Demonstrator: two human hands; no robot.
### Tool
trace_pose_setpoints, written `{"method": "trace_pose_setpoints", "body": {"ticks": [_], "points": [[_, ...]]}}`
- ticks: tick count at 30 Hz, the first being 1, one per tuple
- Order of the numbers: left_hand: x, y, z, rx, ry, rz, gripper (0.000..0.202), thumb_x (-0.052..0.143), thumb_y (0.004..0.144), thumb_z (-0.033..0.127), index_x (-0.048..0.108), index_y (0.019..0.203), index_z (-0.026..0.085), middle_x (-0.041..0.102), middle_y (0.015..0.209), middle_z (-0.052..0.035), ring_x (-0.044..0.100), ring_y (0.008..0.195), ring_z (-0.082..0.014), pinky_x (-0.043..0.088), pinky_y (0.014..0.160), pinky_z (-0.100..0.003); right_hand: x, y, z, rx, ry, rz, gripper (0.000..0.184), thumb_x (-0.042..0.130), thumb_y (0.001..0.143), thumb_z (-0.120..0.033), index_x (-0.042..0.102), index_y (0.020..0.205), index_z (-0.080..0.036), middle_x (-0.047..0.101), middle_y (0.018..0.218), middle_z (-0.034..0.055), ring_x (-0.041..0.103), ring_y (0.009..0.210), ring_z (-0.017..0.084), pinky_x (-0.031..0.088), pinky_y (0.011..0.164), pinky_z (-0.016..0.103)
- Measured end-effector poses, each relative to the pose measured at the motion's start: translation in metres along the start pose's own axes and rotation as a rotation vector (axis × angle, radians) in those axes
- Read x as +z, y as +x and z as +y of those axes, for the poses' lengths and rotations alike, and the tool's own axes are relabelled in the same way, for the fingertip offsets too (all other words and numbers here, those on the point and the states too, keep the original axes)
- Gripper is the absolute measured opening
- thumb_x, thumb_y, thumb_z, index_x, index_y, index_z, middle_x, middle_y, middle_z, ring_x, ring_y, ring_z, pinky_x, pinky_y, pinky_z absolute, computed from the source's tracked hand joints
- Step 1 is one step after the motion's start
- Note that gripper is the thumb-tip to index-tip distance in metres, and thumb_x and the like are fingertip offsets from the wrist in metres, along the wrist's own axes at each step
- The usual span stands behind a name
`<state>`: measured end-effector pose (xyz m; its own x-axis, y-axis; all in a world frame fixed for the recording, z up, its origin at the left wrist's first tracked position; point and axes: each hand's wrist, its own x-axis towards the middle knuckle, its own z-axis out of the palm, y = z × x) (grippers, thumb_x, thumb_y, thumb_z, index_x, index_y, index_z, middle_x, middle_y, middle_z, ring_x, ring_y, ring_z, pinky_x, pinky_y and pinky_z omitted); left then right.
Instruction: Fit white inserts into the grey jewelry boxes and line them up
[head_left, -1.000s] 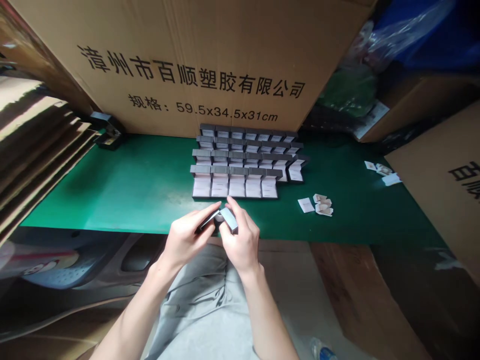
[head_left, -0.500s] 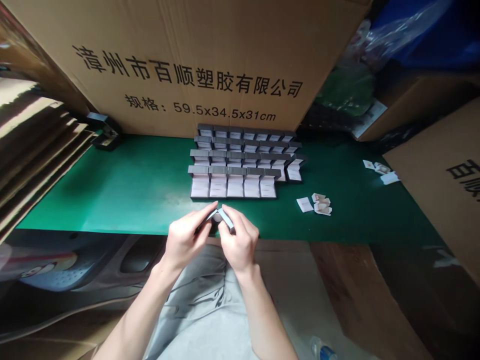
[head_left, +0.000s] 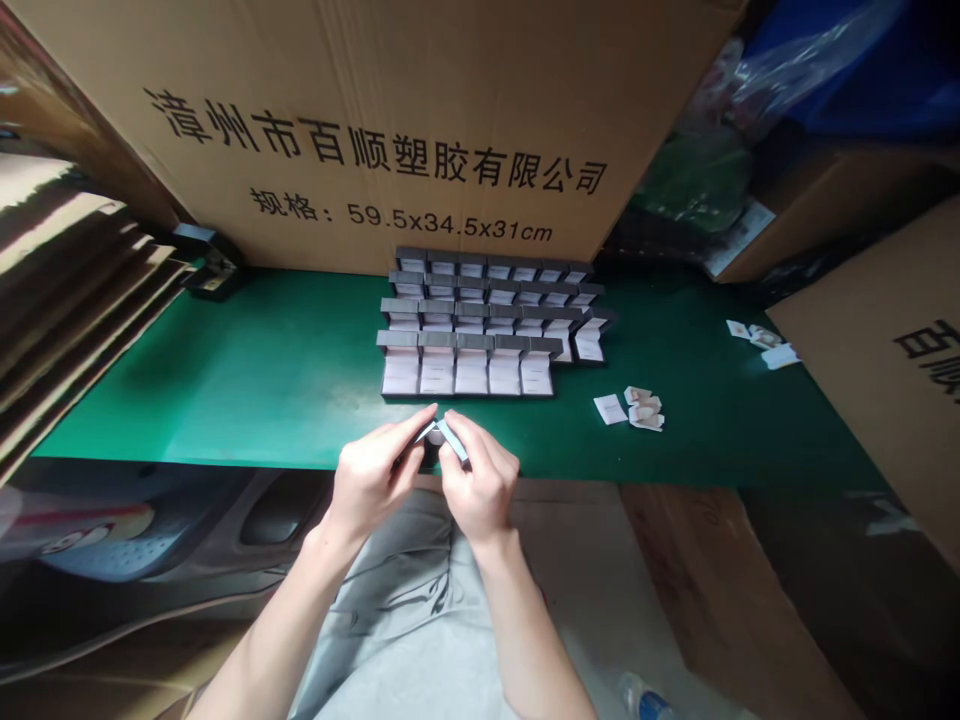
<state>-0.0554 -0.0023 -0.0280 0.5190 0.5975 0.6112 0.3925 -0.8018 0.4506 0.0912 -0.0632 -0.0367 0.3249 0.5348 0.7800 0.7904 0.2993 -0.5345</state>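
boxes behind hands, cards rt

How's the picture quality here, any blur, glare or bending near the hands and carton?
Head view: light is soft on the green table, no glare; the carton print reads sharp, though its side edges splay outward; the small grey box in the left hand and right hand looks slightly soft; lower corners are dim.

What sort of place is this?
Probably a packing workshop: rows of open gray boxes on the green table, a shipping carton behind, the left hand and right hand holding another box.
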Motion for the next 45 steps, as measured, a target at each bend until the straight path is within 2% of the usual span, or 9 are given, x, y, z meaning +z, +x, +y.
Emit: {"method": "trace_pose_setpoints", "body": {"ticks": [10,15,23,27,34,38,42,45], "points": [[0.0001,0.0032,0.0028,-0.015,0.004,0.015,0.039,0.054,0.104,0.011,0.068,0.139,0.022,0.084,0.113,-0.008,0.081,0.09,-0.0183,0.066,0.083,-0.027,0.0005,0.0002,-0.0007,-0.001,0.021,0.028,0.029,0.061,0.096,-0.004,0.077,0.115,-0.017,0.086,0.106,0.0104,0.084,0.095,0.021,0.07,0.088,0.029],[-0.0028,0.0027,0.0017,-0.003,-0.018,-0.023,0.041,0.058,0.102,0.01,0.067,0.141,0.019,0.082,0.117,-0.0093,0.08,0.092,-0.0198,0.065,0.085,-0.028,-0.0002,0.0016,-0.0012,0.035,-0.005,-0.011,0.029,0.058,0.097,-0.007,0.078,0.114,-0.02,0.086,0.104,0.0087,0.084,0.092,0.021,0.07,0.086,0.03],[-0.0026,0.0012,0.0023,-0.024,-0.02,-0.026,0.046,0.058,0.102,0.013,0.064,0.146,0.024,0.082,0.114,-0.0087,0.08,0.091,-0.0189,0.066,0.083,-0.028,-0.002,0.0027,-0.0014,0.065,0.017,-0.057,0.03,0.057,0.095,-0.006,0.077,0.113,-0.019,0.085,0.106,0.0085,0.083,0.095,0.02,0.068,0.089,0.03],[-0.0018,0.0007,0.002,-0.026,-0.011,-0.018,0.043,0.057,0.103,0.014,0.065,0.145,0.023,0.082,0.115,-0.0088,0.08,0.094,-0.0199,0.067,0.086,-0.031,-0.0026,0.004,-0.0017,0.068,0.016,-0.093,0.035,0.054,0.095,-0.005,0.077,0.116,-0.019,0.084,0.11,0.0084,0.082,0.1,0.019,0.067,0.091,0.029],[-0.0017,0.0011,0.0021,-0.03,-0.003,-0.018,0.038,0.056,0.105,0.016,0.068,0.141,0.02,0.083,0.112,-0.0086,0.08,0.089,-0.0198,0.067,0.083,-0.03,-0.004,0.0035,-0.0013,0.103,0.036,-0.118,0.038,0.054,0.093,-0.005,0.078,0.118,-0.021,0.084,0.11,0.0074,0.081,0.1,0.019,0.067,0.092,0.029],[-0.002,0.0014,0.0012,-0.016,-0.011,-0.011,0.041,0.059,0.103,0.014,0.067,0.142,0.021,0.082,0.116,-0.0087,0.08,0.094,-0.0199,0.066,0.086,-0.029,-0.0062,0.0045,-0.0012,0.104,0.045,-0.141,0.039,0.054,0.093,-0.005,0.077,0.12,-0.02,0.083,0.113,0.0081,0.08,0.102,0.019,0.066,0.094,0.029],[-0.0013,0.0021,0.0012,-0.019,-0.021,-0.019,0.048,0.06,0.1,0.01,0.064,0.146,0.024,0.081,0.122,-0.0093,0.08,0.101,-0.021,0.066,0.091,-0.031,-0.0078,0.0052,-0.0015,0.107,0.001,-0.203,0.041,0.051,0.094,-0.006,0.076,0.123,-0.02,0.082,0.117,0.0082,0.079,0.105,0.02,0.066,0.095,0.03],[-0.0009,0.0032,0.0015,-0.018,-0.029,-0.023,0.047,0.06,0.1,0.009,0.064,0.144,0.024,0.081,0.124,-0.0089,0.08,0.102,-0.021,0.067,0.092,-0.032,-0.0072,0.0041,-0.0013,0.116,0.004,-0.2,0.042,0.051,0.094,-0.005,0.075,0.125,-0.019,0.082,0.118,0.0084,0.079,0.106,0.02,0.065,0.097,0.03]]}}
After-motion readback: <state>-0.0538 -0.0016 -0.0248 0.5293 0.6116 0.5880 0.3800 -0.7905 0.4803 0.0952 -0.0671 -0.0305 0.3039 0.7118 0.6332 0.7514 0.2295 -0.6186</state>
